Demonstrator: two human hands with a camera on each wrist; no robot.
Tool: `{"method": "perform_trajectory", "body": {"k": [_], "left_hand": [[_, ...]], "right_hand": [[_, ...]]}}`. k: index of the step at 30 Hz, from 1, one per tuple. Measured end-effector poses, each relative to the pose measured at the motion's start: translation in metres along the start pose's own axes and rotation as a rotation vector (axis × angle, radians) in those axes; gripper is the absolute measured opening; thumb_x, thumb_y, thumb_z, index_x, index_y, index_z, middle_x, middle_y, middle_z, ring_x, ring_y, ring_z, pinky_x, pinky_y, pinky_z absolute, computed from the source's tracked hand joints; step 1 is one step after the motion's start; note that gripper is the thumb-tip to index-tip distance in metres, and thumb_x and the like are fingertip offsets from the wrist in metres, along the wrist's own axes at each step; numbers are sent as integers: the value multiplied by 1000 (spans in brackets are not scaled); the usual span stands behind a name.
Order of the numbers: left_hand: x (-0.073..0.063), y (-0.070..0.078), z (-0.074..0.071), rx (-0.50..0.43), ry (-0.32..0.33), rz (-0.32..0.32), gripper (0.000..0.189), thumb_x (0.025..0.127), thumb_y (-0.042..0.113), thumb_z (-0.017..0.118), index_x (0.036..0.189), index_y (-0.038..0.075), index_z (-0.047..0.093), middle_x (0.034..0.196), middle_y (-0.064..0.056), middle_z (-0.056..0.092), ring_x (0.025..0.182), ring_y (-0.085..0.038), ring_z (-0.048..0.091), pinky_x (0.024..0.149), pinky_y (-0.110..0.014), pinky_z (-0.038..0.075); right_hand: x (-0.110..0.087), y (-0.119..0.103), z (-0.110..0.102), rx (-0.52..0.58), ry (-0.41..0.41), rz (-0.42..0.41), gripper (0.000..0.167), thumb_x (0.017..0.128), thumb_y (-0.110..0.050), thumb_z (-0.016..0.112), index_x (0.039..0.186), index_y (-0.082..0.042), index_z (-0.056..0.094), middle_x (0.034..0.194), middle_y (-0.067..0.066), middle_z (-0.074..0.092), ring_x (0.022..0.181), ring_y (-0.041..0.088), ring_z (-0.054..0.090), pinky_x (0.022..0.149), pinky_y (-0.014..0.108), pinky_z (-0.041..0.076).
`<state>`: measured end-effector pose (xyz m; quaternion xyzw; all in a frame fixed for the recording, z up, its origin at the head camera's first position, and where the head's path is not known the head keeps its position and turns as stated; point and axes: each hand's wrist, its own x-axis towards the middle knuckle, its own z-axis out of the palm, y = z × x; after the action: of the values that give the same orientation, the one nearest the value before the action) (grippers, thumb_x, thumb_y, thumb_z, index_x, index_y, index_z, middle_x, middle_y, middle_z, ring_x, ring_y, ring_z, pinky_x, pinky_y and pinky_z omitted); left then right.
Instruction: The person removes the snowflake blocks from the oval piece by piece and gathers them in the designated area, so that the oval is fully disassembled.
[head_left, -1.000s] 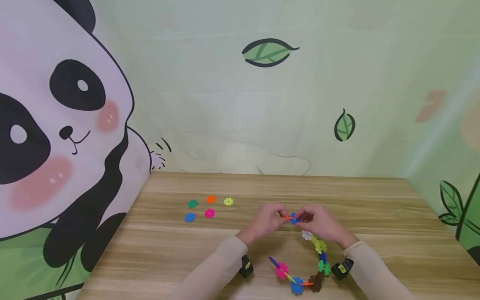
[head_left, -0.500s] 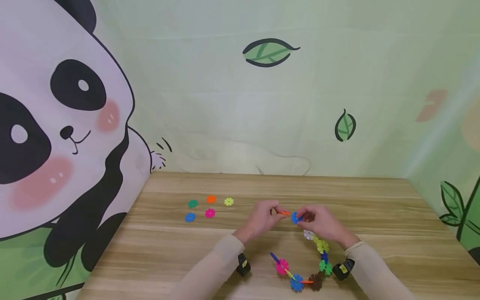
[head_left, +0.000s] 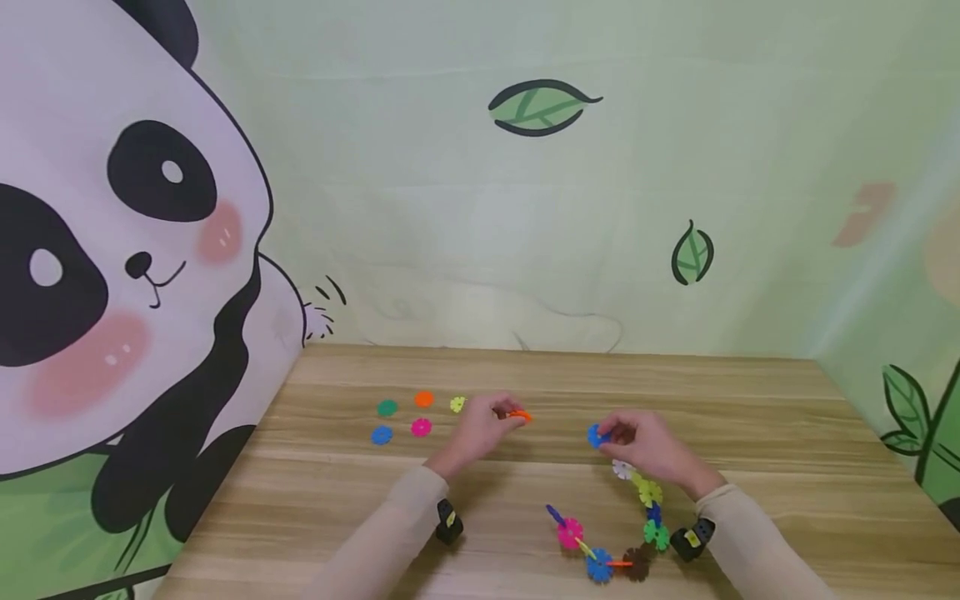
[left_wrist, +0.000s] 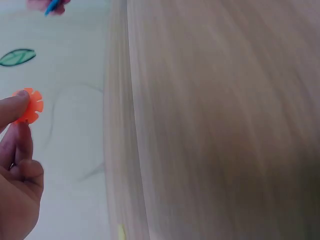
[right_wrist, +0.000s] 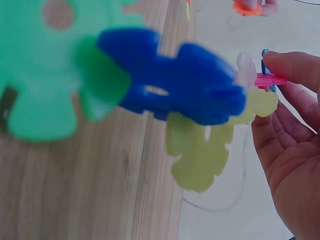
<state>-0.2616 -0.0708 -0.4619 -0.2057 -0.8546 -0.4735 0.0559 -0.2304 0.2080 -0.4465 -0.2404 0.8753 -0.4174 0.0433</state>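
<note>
My left hand (head_left: 480,427) pinches an orange notched snowflake disc (left_wrist: 34,106) between thumb and fingertips, above the table. Apart from it, my right hand (head_left: 647,442) pinches the far end of a chain of interlocked snowflake discs. A blue disc (head_left: 596,436) shows at those fingertips, and a pink disc (right_wrist: 270,79) sits crosswise against it in the right wrist view. From there the chain runs through a white disc (head_left: 621,469), a yellow disc (head_left: 649,493) and a green disc (head_left: 656,535). It curves past a brown disc (head_left: 636,564) to a dark blue disc (head_left: 554,514).
Loose discs lie on the wooden table (head_left: 337,500) at the back left: green (head_left: 387,407), orange (head_left: 424,398), pink (head_left: 422,427), blue (head_left: 382,435) and yellow-green (head_left: 457,404), the last partly behind my left hand. A panda-printed backdrop (head_left: 420,208) stands behind the table.
My left hand has drawn away to the left with the orange disc, which was against the blue disc. The right hand stays nearly in place, still holding the chain.
</note>
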Motion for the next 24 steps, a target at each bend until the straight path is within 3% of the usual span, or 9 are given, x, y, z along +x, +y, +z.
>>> {"method": "perform_trajectory", "body": {"k": [3,10,15,24], "left_hand": [[-2,-10,-7,-3,5,14,9,83,6,72,92,5,71,81,1,68,70,-11,55,59,-22,47],[-5,-26,-24,12,16,-91,11,85,6,69,96,5,71,84,0,68,77,-14,57,67,-25,49],[-8,-36,-36,21,9,-96,16,86,2,68,101,0,68,91,-5,68,84,-19,61,71,-29,51],[-12,-57,-48,83,-33,-126,13,84,2,69,97,2,67,89,-7,67,83,-20,62,67,-29,51]], "right_hand": [[0,1,1,-14,-1,3,14,86,-12,70,97,-5,65,83,1,62,75,16,57,63,25,50],[0,4,1,-43,5,-22,12,86,-14,70,97,-10,66,84,-3,63,75,14,58,64,26,51],[-1,4,1,-49,6,-22,11,86,-14,70,97,-13,66,84,-4,63,74,14,58,62,27,51],[-3,3,0,-58,8,-37,10,86,-13,69,96,-11,66,82,-4,63,72,13,57,60,26,50]]}}
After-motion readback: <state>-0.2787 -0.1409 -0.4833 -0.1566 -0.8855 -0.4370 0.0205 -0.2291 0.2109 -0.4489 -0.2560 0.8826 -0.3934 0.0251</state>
